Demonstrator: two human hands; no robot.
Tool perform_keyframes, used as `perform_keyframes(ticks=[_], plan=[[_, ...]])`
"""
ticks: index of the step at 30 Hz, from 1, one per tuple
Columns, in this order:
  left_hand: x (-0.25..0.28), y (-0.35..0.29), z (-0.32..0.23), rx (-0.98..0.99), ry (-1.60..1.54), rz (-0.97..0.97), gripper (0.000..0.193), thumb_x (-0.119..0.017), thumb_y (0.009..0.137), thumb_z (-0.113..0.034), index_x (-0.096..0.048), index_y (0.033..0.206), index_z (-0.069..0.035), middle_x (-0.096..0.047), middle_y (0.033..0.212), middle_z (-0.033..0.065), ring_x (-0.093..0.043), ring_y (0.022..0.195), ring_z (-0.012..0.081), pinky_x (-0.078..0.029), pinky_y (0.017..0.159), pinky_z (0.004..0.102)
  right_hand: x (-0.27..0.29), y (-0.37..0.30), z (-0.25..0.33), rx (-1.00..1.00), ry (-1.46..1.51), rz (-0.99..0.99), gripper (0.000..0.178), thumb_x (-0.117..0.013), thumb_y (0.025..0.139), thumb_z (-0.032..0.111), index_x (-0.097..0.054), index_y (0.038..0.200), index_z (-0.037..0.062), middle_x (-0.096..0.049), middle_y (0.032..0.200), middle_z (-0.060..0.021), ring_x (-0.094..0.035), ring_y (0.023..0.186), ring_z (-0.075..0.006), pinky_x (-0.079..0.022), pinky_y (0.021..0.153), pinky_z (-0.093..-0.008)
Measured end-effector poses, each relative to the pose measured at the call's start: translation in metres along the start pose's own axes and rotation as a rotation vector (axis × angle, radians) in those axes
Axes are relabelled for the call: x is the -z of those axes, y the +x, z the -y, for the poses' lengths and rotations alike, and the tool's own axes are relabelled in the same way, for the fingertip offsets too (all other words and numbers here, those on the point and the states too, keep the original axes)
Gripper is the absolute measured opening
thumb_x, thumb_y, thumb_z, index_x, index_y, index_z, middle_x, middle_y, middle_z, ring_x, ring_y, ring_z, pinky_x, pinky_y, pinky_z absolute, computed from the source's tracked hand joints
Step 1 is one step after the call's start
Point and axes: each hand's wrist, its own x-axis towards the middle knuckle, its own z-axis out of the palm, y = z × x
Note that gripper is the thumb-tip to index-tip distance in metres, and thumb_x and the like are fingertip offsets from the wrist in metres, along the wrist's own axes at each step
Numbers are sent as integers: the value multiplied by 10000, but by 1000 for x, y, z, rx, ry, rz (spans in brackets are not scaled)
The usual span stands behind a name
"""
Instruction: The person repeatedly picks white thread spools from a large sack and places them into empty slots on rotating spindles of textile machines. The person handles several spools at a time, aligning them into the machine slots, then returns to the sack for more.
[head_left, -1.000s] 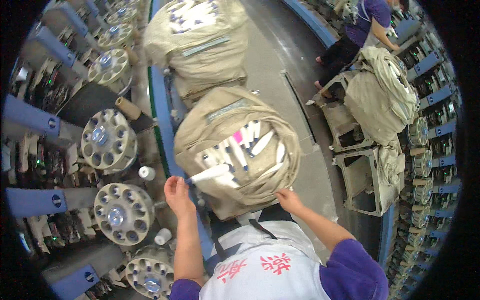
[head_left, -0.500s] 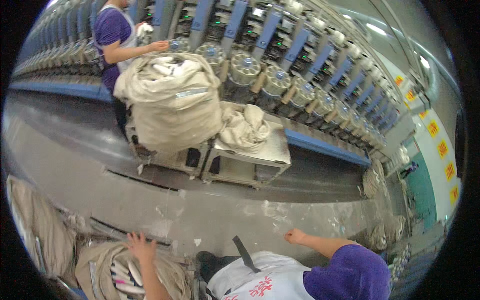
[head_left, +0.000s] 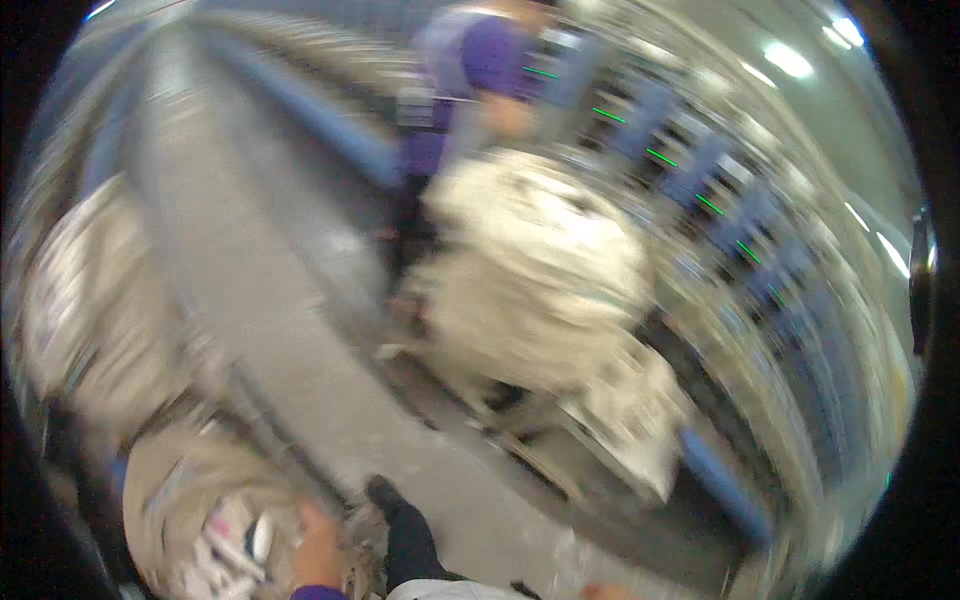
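At the lower left my left hand (head_left: 317, 545) is over the near edge of an opened beige cloth sack (head_left: 150, 480). Motion blur smears its fingers, so whether it grips the cloth cannot be told. White yarn bobbins (head_left: 235, 545) lie jumbled inside the sack, with a touch of pink among them. Only a blurred bit of my right hand (head_left: 605, 592) shows at the bottom edge, away from the sacks; its fingers are not readable.
Another full sack (head_left: 100, 300) stands at the left. Across the grey aisle floor (head_left: 300, 330), a bulging sack (head_left: 530, 270) rides on a low cart (head_left: 540, 440). A co-worker in purple (head_left: 470, 80) stands behind it, beside the long winding machine (head_left: 690, 180).
My view has swung left along the aisle, so the big sack and co-worker appear further right. My left hand, earlier spread above the bobbin sack, is now at its edge; my right hand sits lower.
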Motion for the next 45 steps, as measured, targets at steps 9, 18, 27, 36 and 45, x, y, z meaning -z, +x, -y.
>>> perform_keyframes(ticks=[9,18,27,36,45], plan=[[-11,-12,36,83,-571,-220,727,-395,923,-604,-366,1479,-137,-357,1527,74,-302,1402,306,-163,1122,574,126,204,298,238,248,178,372,-538,937,310,-617,1176,36,-669,1105,-138,-645,999,-292,-508,871,-441],[10,-53,67,-375,2785,-318,698,-466,916,-576,-432,1443,-121,-409,1494,90,-394,1345,322,-279,1084,557,182,241,401,356,266,316,344,-571,927,215,-584,1206,16,-650,1118,-146,-639,994,-279,-519,863,-432],[-75,12,-103,-231,3041,-100,531,-464,947,-386,-480,1417,-139,-398,1508,86,-341,1390,317,-182,1131,574,258,265,233,70,432,301,347,-603,917,120,-551,1236,-5,-631,1131,-153,-634,990,-266,-531,855,-424],[1,32,-41,-175,2918,-76,482,-429,960,-335,-536,1376,-115,-404,1506,86,-315,1402,341,-131,1150,563,253,300,258,81,59,391,332,-625,890,87,-573,1205,-4,-632,1120,-164,-633,1015,-270,-526,867,-405],[38,-48,57,-340,2704,375,461,-482,923,-354,-624,1230,-40,-616,1247,166,-575,1143,343,-425,984,451,210,266,467,248,-269,366,313,-616,888,155,-617,1170,17,-658,1080,-162,-645,1004,-282,-518,870,-398]])
